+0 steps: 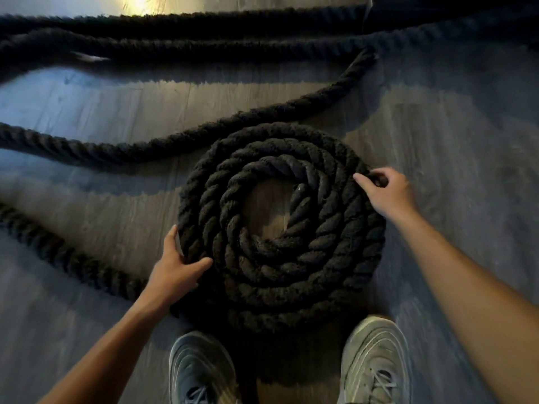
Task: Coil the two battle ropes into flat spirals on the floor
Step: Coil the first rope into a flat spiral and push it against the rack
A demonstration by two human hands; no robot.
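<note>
A thick black twisted battle rope lies wound into a flat spiral [280, 228] of several turns on the wood floor, with a small gap of bare floor at its centre. My left hand [178, 266] grips the outer turn at the spiral's lower left edge, thumb on the outside and fingers over the top. My right hand [385, 191] grips the outer turn at the right edge, fingers curled over it. The loose tail [262, 118] runs from the spiral's top up and to the right, then away along the far floor.
More lengths of black rope [73, 147] cross the floor to the left and along the far side [175, 39]. Another length [58, 252] slants in at lower left. My two grey sneakers [201, 371] [376, 363] stand just below the spiral.
</note>
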